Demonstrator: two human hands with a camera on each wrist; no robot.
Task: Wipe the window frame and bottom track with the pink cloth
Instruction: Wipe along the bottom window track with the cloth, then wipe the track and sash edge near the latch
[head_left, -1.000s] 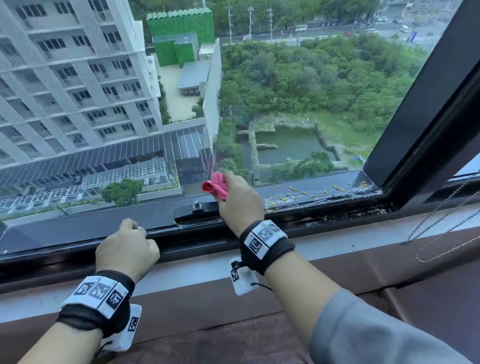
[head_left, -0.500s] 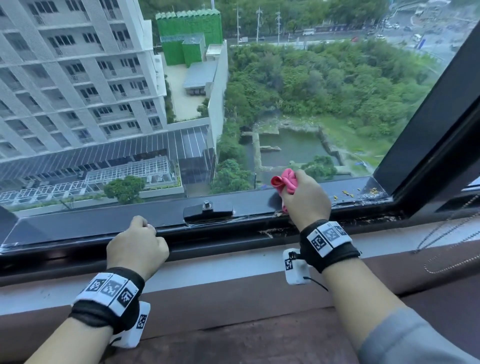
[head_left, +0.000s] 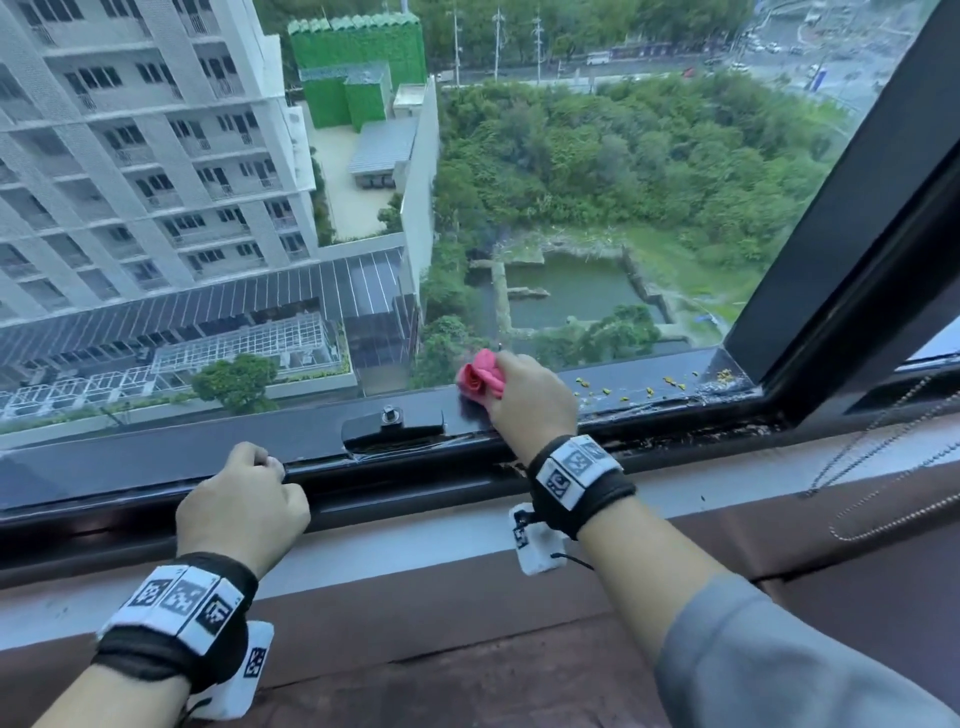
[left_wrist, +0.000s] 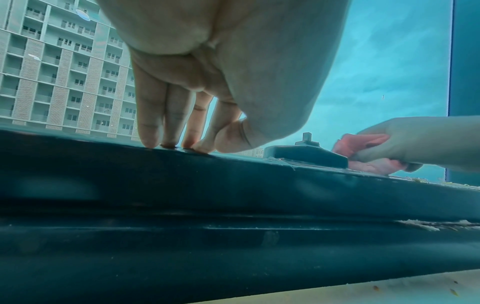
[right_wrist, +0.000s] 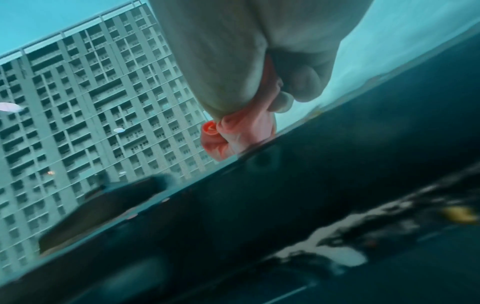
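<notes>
My right hand (head_left: 530, 405) grips a bunched pink cloth (head_left: 479, 380) and presses it on the top face of the black bottom window frame (head_left: 208, 452), just right of a black latch (head_left: 393, 428). In the right wrist view the cloth (right_wrist: 233, 135) bulges out from under the curled fingers (right_wrist: 283, 100) onto the frame (right_wrist: 337, 164). My left hand (head_left: 244, 493) rests further left, its fingertips (left_wrist: 168, 142) and thumb set down on the frame's top edge (left_wrist: 233, 185), holding nothing. The dark bottom track (head_left: 415, 493) runs below both hands.
Small yellow flecks (head_left: 649, 391) and grime lie on the frame to the right of the cloth, up to the corner post (head_left: 831, 234). White flaking marks the track (head_left: 675, 441). A bead chain (head_left: 883, 467) hangs at the right over the brown sill (head_left: 467, 649).
My right hand with the cloth slid right along the frame away from the latch, then came back left towards it. The left hand has stayed on the frame edge.
</notes>
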